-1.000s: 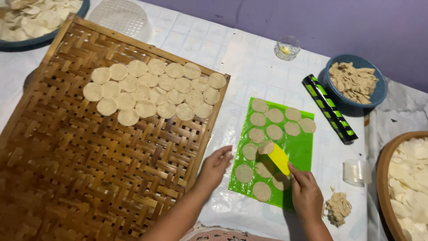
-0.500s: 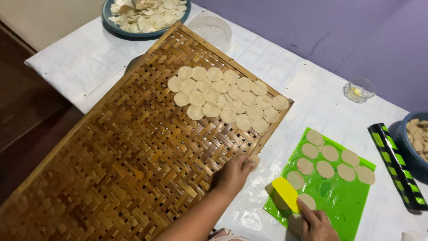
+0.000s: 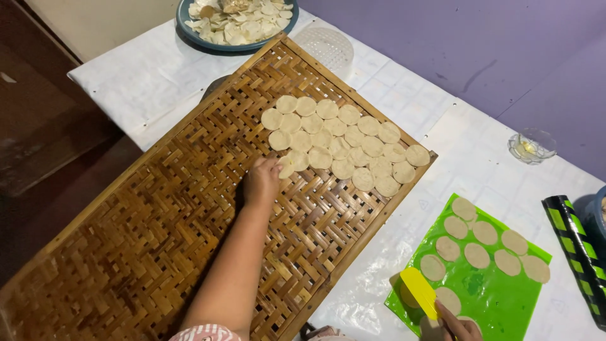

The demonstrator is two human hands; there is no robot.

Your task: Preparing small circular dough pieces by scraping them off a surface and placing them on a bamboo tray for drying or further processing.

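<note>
My left hand (image 3: 262, 181) reaches across a large woven bamboo tray (image 3: 158, 227) and pinches a thin round dough disc (image 3: 286, 166) at the near edge of a cluster of several overlapping dough discs (image 3: 344, 142) lying on the tray's far part. My right hand (image 3: 456, 327), at the bottom edge of the view, grips a yellow scraper (image 3: 421, 292) resting on a green plastic sheet (image 3: 492, 297). Several more round dough discs (image 3: 485, 232) lie spread on that sheet.
A blue plate (image 3: 237, 22) heaped with pale discs stands at the far end, with a white perforated lid (image 3: 325, 47) beside it. A small glass dish (image 3: 532, 145) and a black-and-green striped roll (image 3: 577, 249) sit on the white table cover (image 3: 480, 164) to the right.
My left hand has moved from the green sheet over the bamboo tray up to the disc cluster, carrying a disc. The view has swung left; my right hand stays with the scraper.
</note>
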